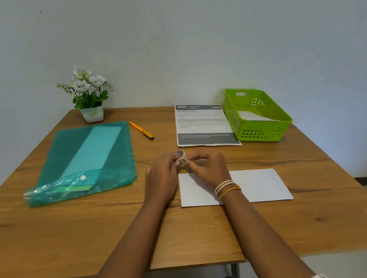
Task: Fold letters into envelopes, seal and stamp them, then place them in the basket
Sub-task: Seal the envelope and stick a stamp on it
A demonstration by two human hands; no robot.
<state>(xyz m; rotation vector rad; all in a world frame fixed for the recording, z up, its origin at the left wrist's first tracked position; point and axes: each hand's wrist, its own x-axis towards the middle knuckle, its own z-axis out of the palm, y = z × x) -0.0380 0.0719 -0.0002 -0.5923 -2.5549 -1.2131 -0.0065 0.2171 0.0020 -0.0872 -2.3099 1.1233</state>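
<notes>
While both hands work at a small roll, the scene lists as follows. Table: wood, bearing all items. Folder: teal, left, one sheet inside. Envelope: white, flat, just under the right wrist, awaiting its stamp or seal. Basket: green, far right, already holding a white piece. Left hand: fingers curled round the roll, holding it above the envelope's far left corner. Right hand: fingertips pinched narrow at the roll's edge, apparently picking at the free end. Advice: keep the roll steady in the left, peel slowly with a nail, lift one piece cleanly, then press it flat near a corner.
</notes>
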